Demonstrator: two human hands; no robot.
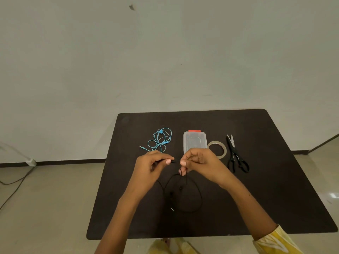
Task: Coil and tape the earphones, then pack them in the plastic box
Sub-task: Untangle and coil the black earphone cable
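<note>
Black earphones with a thin cord (183, 191) hang between my two hands above the dark, matte tabletop (256, 189). My left hand (148, 167) pinches one part of the cord between thumb and forefinger, and my right hand (200, 162) pinches another part just beside it, fingertips nearly meeting. Below them the cord droops in a wide loop that reaches the table, with the small earbuds and the silver plug tip lying near me. Farther back sit the other things in a row: a loosely tangled pair of light blue earphones (160, 140) on the left, a clear rectangular plastic box with a red latch (194, 142) in the middle, a ring of clear tape (219, 149) touching the box's right side, and black-handled scissors (236, 156) beyond it. My right wrist shows a yellow patterned sleeve (275, 241).
</note>
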